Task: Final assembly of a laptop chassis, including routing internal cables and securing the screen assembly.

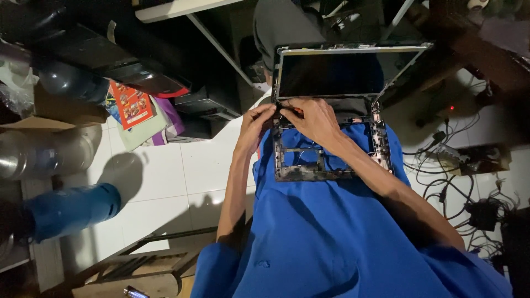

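A small laptop (331, 118) sits on the person's lap, on the blue clothes (331, 232). Its bottom half is only a bare frame (309, 165) with holes, so the blue cloth shows through. The dark screen (342, 72) stands up, and its edge looks stripped.

Around it, a tangle of black cables (458, 176) lies on the white tile floor (182, 171) to the right. A big clear bottle (49, 152) and a blue jug (72, 209) lie to the left, near a red booklet (131, 104). The right arm crosses over the frame and hides part of it.

The left hand (255, 122) and the right hand (314, 117) meet at the frame's top left corner, by the hinge. The fingers of both hands are bent close together and pinch something small there. It is too small and dark to tell what it is.
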